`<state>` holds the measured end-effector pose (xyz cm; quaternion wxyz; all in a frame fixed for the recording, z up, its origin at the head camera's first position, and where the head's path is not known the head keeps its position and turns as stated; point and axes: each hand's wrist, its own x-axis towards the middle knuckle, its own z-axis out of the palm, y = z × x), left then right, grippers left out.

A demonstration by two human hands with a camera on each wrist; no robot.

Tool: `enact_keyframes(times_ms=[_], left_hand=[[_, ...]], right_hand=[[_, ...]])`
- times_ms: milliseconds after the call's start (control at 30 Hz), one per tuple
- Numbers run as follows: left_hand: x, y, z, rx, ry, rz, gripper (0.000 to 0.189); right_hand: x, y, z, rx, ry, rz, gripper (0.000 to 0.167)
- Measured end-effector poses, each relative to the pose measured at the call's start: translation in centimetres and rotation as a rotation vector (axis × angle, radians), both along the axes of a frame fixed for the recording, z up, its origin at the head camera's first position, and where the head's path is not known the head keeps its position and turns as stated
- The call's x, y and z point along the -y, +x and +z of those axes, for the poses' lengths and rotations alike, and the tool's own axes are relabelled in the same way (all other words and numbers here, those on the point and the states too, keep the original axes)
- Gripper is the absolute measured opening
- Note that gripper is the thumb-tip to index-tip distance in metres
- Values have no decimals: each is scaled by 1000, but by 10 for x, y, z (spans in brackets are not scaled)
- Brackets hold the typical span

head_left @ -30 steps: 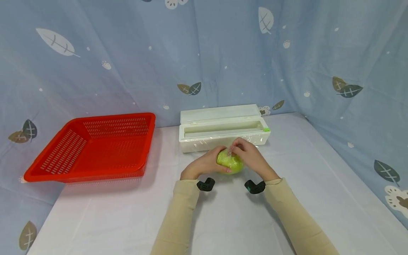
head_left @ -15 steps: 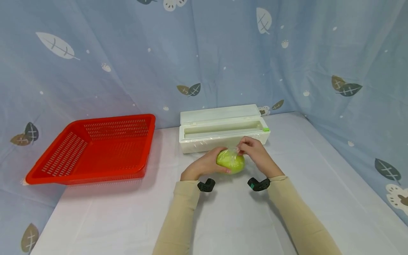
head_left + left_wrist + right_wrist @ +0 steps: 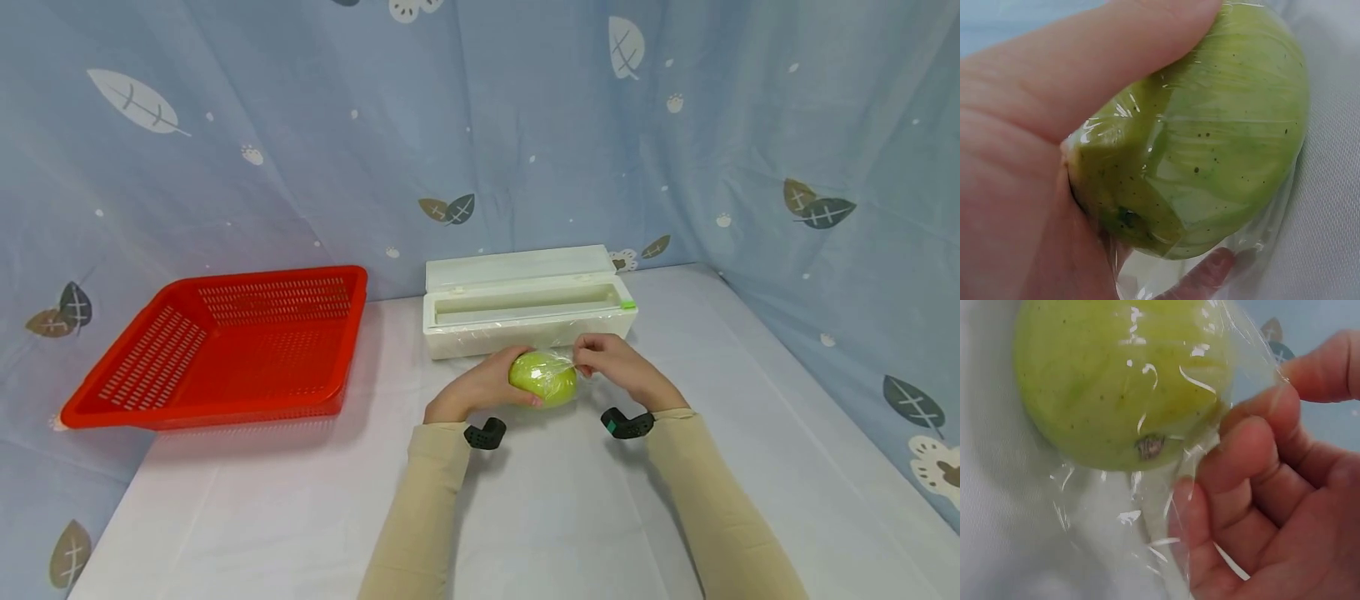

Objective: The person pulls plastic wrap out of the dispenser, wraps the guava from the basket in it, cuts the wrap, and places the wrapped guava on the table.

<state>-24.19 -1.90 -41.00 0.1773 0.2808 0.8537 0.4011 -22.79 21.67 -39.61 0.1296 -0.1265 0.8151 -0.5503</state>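
A speckled yellow-green fruit (image 3: pixel 542 379), apple- or pear-like, is wrapped in clear cling film (image 3: pixel 1129 515). My left hand (image 3: pixel 487 386) grips its left side, the thumb lying across the wrapped skin in the left wrist view. To the right of the fruit (image 3: pixel 1122 375), my right hand (image 3: pixel 618 362) pinches the film between thumb and forefinger and draws it out taut. Loose film hangs below the fruit in the right wrist view. Just behind both hands stands a long white cling film dispenser (image 3: pixel 480 337), its lid (image 3: pixel 517 267) raised.
A red slotted plastic basket (image 3: pixel 255 358) stands on the left of the white-covered table (image 3: pixel 300 508). A light blue curtain (image 3: pixel 300 192) printed with leaves hangs behind the table. A green tab (image 3: pixel 627 305) sits at the dispenser's right end.
My right hand has moved right, away from the fruit, stretching the pinched film outward. My left hand and the fruit stay almost in place.
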Motion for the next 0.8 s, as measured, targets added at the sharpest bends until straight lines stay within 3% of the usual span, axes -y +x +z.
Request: enact_keyframes(times_ms=[200, 467, 600, 800], left_hand=[[-1, 1, 0, 6, -16, 8, 79], [-1, 1, 2, -37, -38, -8, 79], [-2, 3, 4, -51, -54, -9, 79], [-5, 4, 8, -70, -45, -21, 78]], right_hand=[[-5, -1, -4, 65, 40, 31, 12], [-7, -4, -7, 129, 8, 72, 18], [-7, -3, -4, 64, 13, 33, 25], [4, 0, 4, -125, 14, -83, 28]])
